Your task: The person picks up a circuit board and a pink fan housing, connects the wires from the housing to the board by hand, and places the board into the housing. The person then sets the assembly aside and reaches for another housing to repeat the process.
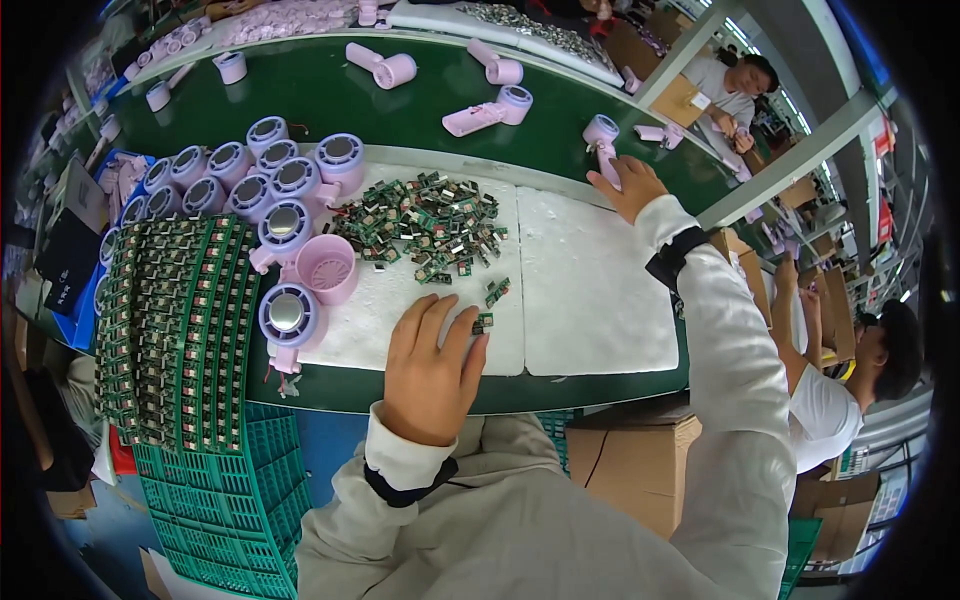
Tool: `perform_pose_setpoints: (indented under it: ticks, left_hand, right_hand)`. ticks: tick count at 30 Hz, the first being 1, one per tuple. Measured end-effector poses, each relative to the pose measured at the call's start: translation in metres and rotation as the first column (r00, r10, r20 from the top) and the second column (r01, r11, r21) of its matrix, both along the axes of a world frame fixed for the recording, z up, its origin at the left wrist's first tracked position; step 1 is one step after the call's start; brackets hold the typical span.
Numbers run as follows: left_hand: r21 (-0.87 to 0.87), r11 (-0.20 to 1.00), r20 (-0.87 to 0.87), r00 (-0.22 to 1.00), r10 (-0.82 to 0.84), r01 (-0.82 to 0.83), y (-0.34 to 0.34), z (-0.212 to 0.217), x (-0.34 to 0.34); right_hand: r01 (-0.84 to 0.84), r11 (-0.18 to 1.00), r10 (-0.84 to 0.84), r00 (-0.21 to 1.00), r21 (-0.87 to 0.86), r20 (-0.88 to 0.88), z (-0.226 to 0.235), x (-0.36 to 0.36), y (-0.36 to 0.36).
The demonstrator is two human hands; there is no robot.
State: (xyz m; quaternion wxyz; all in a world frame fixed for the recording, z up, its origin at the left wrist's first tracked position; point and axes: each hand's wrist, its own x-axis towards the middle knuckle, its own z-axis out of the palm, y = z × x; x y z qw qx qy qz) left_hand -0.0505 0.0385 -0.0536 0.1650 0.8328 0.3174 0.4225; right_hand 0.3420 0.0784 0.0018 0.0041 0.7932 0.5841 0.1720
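Observation:
My left hand (430,365) is low over the white foam board (590,290), palm down. Its thumb and index finger close on a small green circuit board (484,323), partly hidden by the fingers. Another loose board (497,291) lies just beyond, below a heap of similar circuit boards (425,220). My right arm reaches far to the right, over the green surface. There my right hand (635,190) has its thumb and fingers around the handle of a pink handheld fan (602,130), whose round purple-rimmed head points away from me.
Several pink fans with round purple-rimmed heads (296,178) stand grouped left of the heap, beside stacked circuit-board panels (180,320). More pink fans (395,70) lie along the green conveyor (290,100). A metal post (790,160) rises at the right. Co-workers sit beyond it. Cardboard boxes (635,460) stand below.

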Motion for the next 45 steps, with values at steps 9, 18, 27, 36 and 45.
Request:
perform_pose_setpoints:
  ticks: [9, 18, 27, 36, 45]
  left_hand:
    - [0.034, 0.998, -0.006, 0.998, 0.056, -0.055, -0.005, -0.005, 0.002]
    - [0.020, 0.998, 0.027, 0.998, 0.053, -0.053, -0.008, -0.004, 0.006]
    - [0.014, 1.000, -0.008, 1.000, -0.016, 0.016, -0.009, -0.001, -0.004]
    - [0.007, 0.999, -0.035, 0.999, -0.039, 0.039, -0.005, 0.003, 0.000]
    - [-0.295, 0.954, 0.135, 0.991, -0.021, 0.060, -0.028, 0.017, 0.000]
  right_hand:
    - [0.086, 0.992, -0.116, 0.906, -0.093, -0.407, -0.028, -0.041, 0.146]
    - [0.212, 0.960, -0.246, 0.317, -0.184, -0.916, -0.041, -0.045, 0.175]
    - [-0.161, 0.973, -0.185, -0.115, -0.165, -0.976, 0.018, -0.039, -0.013]
    - [0.133, 0.935, -0.320, -0.075, -0.328, -0.944, 0.022, -0.138, -0.220]
    - [-0.262, 0.959, 0.276, 0.784, 0.107, -0.556, 0.014, -0.152, -0.198]
